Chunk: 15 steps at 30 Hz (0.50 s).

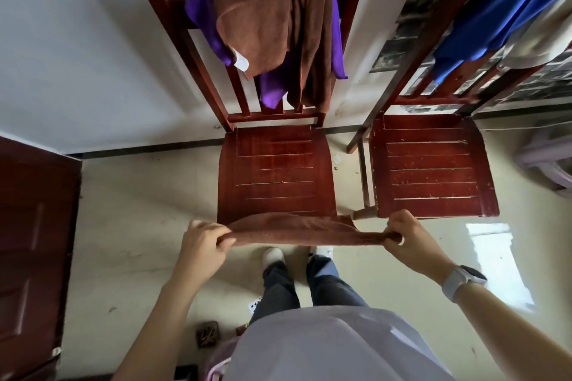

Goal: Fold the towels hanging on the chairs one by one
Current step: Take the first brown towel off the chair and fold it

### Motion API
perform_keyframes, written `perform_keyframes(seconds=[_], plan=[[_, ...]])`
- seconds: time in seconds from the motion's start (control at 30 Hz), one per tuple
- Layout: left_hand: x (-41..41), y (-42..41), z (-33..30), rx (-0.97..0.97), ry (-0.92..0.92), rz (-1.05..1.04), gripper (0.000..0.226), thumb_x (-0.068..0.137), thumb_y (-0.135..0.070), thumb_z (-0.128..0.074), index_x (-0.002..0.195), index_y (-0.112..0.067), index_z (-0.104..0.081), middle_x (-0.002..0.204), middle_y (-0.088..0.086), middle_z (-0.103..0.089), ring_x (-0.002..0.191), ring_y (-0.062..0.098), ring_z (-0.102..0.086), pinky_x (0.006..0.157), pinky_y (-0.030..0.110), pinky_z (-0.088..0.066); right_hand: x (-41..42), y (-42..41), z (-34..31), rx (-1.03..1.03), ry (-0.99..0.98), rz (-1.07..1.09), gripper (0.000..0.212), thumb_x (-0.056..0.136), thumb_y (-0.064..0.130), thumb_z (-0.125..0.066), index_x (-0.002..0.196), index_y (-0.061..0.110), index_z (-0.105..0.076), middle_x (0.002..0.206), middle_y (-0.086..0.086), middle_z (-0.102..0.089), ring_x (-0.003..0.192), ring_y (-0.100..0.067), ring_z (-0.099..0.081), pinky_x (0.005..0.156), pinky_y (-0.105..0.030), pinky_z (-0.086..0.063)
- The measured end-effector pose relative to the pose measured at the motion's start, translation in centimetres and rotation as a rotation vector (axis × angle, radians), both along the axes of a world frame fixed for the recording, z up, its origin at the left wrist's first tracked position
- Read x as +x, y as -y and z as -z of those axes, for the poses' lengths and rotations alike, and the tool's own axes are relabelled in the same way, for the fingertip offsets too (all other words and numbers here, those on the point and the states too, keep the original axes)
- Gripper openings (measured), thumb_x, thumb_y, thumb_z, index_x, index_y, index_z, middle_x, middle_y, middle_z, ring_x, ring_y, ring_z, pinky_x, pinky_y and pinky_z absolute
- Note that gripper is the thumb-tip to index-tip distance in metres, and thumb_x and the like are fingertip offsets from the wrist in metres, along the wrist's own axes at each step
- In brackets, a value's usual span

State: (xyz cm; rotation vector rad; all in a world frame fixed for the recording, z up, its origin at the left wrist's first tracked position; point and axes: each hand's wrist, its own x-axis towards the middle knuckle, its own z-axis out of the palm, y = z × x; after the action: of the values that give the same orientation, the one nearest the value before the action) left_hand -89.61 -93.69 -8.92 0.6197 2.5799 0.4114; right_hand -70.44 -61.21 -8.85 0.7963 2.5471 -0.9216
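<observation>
Your left hand (204,243) and right hand (405,233) each grip an end of the brown towel (297,230), stretched just near of the left chair (275,176).

We wear a pale lilac top (325,346), loose, no sleeves visible past forearms; both arms bare. Dark blue-grey trousers (309,284), straight legs. White shoes (272,257), toes only in view. Right wrist: smartwatch (464,281), pale grey/white band, dark face. Small ring (401,240) on a right-hand finger.

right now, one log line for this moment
step: folding | held: brown towel | left hand grips | right hand grips | over chair seat
</observation>
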Motion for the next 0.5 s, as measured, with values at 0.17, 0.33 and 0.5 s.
perform_keyframes(seconds=[0.17, 0.33, 0.5], plan=[[-0.6, 1.8, -0.6, 0.174, -0.047, -0.183, 0.012, 0.083, -0.01, -0.065, 0.091, -0.001, -0.067, 0.08, 0.018, -0.069, 0.076, 0.035, -0.064, 0.065, 0.03, -0.041, -0.3, 4.1, 0.2, 0.128, -0.11, 0.19, 0.008, 0.084, 0.007, -0.058, 0.091, 0.005, -0.063, 0.081, -0.008, -0.064, 0.079, -0.034, -0.06, 0.067, -0.031, -0.041], [-3.8, 2.2, -0.1, 0.276, -0.097, -0.273, 0.016, 0.086, -0.011, -0.061, 0.098, -0.002, -0.067, 0.084, 0.02, -0.071, 0.077, 0.036, -0.064, 0.066, 0.033, -0.043, -3.2, 5.9, 0.9, 0.196, -0.23, 0.287, 0.013, 0.089, 0.012, -0.055, 0.098, 0.006, -0.061, 0.089, -0.014, -0.067, 0.081, -0.035, -0.061, 0.067, -0.033, -0.043], [-10.2, 0.2, 3.2, 0.293, -0.088, -0.314, 0.019, 0.09, -0.01, -0.055, 0.102, -0.003, -0.067, 0.099, 0.016, -0.07, 0.091, 0.033, -0.064, 0.074, 0.029, -0.041, -9.7, 4.2, 3.4, 0.165, -0.257, 0.416, 0.014, 0.089, 0.015, -0.055, 0.098, 0.006, -0.061, 0.089, -0.015, -0.068, 0.083, -0.035, -0.061, 0.072, -0.037, -0.046]])
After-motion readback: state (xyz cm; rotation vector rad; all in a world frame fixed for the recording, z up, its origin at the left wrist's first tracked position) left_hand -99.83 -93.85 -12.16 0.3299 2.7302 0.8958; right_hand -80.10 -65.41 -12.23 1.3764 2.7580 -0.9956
